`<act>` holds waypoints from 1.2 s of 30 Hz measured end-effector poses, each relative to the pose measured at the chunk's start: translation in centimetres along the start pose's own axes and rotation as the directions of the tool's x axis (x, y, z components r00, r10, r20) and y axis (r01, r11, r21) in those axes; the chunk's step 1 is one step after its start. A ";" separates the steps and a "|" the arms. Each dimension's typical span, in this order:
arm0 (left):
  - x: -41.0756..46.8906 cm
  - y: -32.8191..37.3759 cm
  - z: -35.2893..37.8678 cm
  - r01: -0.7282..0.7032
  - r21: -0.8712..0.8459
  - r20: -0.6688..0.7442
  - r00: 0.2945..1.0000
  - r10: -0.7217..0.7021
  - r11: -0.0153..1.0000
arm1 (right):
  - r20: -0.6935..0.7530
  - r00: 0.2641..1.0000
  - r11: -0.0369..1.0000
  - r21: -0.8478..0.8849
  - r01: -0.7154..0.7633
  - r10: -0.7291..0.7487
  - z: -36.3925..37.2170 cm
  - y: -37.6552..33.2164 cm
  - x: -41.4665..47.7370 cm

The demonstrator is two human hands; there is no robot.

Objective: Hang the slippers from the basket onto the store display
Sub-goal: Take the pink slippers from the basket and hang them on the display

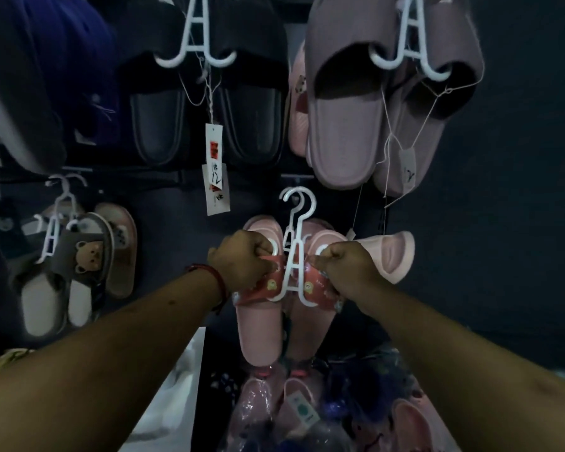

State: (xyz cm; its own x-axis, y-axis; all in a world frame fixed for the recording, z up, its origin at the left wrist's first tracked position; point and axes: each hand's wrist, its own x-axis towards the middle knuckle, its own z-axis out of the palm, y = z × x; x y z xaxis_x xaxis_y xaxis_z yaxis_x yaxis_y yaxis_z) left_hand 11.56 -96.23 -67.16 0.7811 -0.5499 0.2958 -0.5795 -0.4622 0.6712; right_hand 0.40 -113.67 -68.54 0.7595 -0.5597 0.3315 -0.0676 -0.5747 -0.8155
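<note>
1. You held the pink slipper pair (261,324) on its white plastic hanger (296,256), toes up and heels hanging down, so the long axis ran vertical in front of the dark display wall (519,190).
2. Your left hand (242,265) was clenched on the left slipper's red printed strap (269,285), beside the hanger's left prong.
3. Your right hand (348,272) was clenched on the right strap, beside the right prong; both hands sat level, equally near.
4. The hanger's hook (299,203) stood straight above your grip, at a display peg (295,200) below the mauve slippers (346,125); I could not tell whether it had caught.
5. Judged from this, the coming move was upward and inward.
</note>
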 end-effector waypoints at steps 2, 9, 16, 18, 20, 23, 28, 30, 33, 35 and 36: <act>1.2 -0.6 0.4 0.007 0.037 -0.011 1.000 -0.007 0.999 | -0.001 1.000 0.999 -0.043 -0.003 0.003 0.5 0.1 1.2; 4.1 -1.8 1.4 0.027 0.080 -0.067 0.998 -0.022 0.996 | -0.005 1.000 0.987 -0.162 0.006 -0.007 2.1 0.4 4.0; 3.3 -2.5 1.2 -0.024 -0.005 -0.060 0.998 0.023 1.000 | -0.066 0.995 0.966 -0.254 0.055 -0.074 3.4 1.4 3.5; 2.2 -2.2 0.6 -0.046 0.022 -0.070 0.996 0.047 0.999 | -0.072 0.995 0.970 -0.240 0.048 -0.067 3.2 1.1 2.6; 0.6 -1.8 -0.3 -0.073 0.089 -0.053 0.996 0.077 0.993 | -0.038 0.998 0.965 -0.260 0.031 -0.042 2.8 0.6 1.3; -2.1 -1.7 -1.5 -0.105 0.178 -0.008 0.994 0.108 0.979 | 0.007 0.999 0.932 -0.360 0.049 -0.050 2.1 -0.6 -1.5; -8.6 -0.9 -4.7 -0.151 0.339 0.038 0.988 0.147 0.929 | 0.090 0.983 0.891 -0.415 0.184 -0.161 2.2 -3.7 -7.0; -11.5 -1.1 -6.2 -0.138 0.394 0.012 0.989 0.145 0.909 | 0.126 0.965 0.875 -0.406 0.262 -0.231 2.9 -5.3 -8.9; -15.3 -3.3 -9.3 -0.017 0.538 -0.073 0.995 0.066 0.843 | 0.236 0.921 0.829 -0.407 0.384 -0.311 5.1 -8.0 -11.5; -18.1 -5.1 -11.9 0.073 0.608 -0.115 0.993 -0.004 0.791 | 0.310 0.886 0.804 -0.389 0.449 -0.345 7.3 -10.3 -13.1; -19.6 -5.9 -13.5 0.113 0.633 -0.141 0.990 -0.030 0.766 | 0.343 0.867 0.798 -0.366 0.479 -0.363 8.6 -11.6 -14.0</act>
State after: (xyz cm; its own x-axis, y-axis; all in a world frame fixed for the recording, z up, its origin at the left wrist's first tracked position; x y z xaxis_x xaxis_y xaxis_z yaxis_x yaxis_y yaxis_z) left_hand 2.78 -73.36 -67.76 0.8229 -0.4327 0.3682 -0.5026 -0.8566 0.1168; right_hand -3.85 -94.03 -67.80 0.9043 -0.0719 0.4207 0.0729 -0.9452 -0.3182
